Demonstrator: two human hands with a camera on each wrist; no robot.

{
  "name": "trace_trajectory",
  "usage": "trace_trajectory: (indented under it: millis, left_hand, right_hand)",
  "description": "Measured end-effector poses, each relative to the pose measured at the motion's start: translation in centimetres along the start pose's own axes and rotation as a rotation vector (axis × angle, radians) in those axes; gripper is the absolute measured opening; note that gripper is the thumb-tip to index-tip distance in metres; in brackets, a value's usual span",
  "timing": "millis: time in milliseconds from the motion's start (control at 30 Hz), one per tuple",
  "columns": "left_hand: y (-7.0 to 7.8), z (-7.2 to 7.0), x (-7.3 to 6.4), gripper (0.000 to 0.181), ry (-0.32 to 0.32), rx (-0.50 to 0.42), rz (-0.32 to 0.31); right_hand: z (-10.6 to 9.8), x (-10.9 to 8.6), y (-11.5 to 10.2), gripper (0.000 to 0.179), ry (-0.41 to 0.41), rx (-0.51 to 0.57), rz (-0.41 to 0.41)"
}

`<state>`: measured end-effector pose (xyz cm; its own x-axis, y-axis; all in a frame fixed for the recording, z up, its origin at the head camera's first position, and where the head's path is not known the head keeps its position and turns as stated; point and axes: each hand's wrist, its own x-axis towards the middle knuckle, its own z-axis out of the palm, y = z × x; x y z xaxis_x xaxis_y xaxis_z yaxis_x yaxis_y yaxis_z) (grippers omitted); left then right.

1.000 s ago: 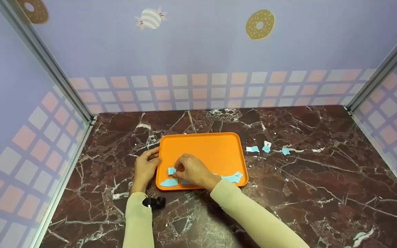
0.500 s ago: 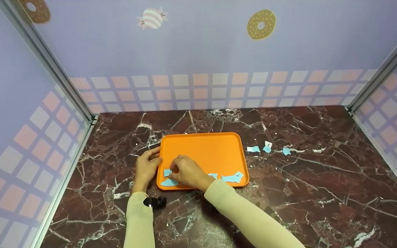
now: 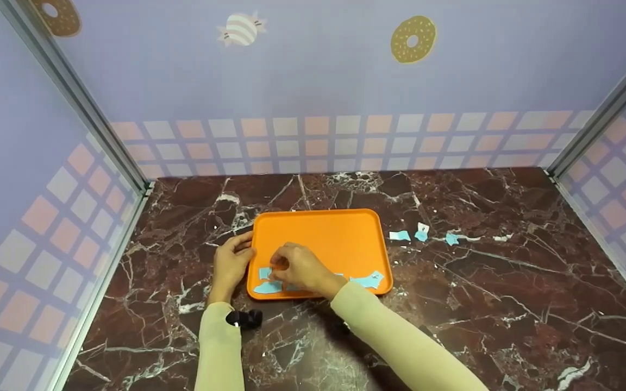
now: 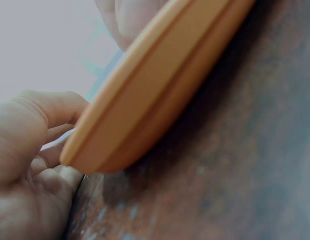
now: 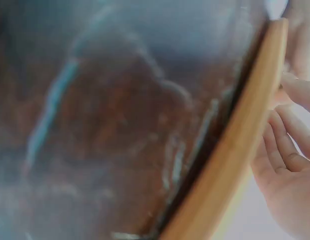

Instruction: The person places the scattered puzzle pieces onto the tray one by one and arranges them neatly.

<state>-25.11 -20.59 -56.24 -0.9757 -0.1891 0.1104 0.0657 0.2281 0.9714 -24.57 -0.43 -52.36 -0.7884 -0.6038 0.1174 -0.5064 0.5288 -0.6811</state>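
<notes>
1. The step in hand looks to be setting torn paper along the near edge of the orange tray (image 3: 318,233); a small squarish blue piece (image 3: 264,273) lies near its left edge, just above a longer blue scrap (image 3: 267,288) in the near left corner
2. The right hand (image 3: 302,267) bends its fingers down beside the squarish piece; whether they pinch it, I cannot tell
3. The left hand (image 3: 230,267) rests against the tray's left edge, fingers relaxed rather than clasped, seemingly steadying it
4. The next move probably calls for a light fingertip nudge, since such thin paper should slide or lift easily
5. The tray looks smooth and matt, probably plastic, with rounded corners and a raised rim; a ragged blue scrap (image 3: 367,280) fills its near right corner
6. Beyond its right edge, three blue-and-white scraps (image 3: 421,232) lie on the dark red, white-veined worktop (image 3: 508,304), their outlines irregular
</notes>
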Motion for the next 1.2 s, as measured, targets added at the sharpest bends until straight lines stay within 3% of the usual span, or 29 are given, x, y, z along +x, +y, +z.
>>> trace_trajectory:
  millis: [400,567,700,967,1200]
  left_hand:
    - [0.1,0.0,0.0,0.039,0.003,0.013,-0.001]
    - [0.3,0.0,0.0,0.039,0.009,0.018,-0.006]
    - [0.3,0.0,-0.1,0.04,0.004,0.022,-0.001]
    - [0.3,0.1,-0.1,0.04,0.003,0.024,-0.015]
    - [0.2,0.1,-0.2,0.04,0.004,0.015,-0.027]
  right_hand:
    - [-3.8,-1.8,0.0,0.035,-0.004,0.155,-0.063]
    - [-5.6,-2.9,1.2,0.039,0.005,0.162,-0.099]
    - [-7.1,-3.8,2.2,0.041,0.017,0.168,-0.074]
    - [-10.3,-5.3,4.4,0.04,0.091,0.156,-0.097]
    - [-12.5,-7.1,6.9,0.042,0.182,0.147,-0.029]
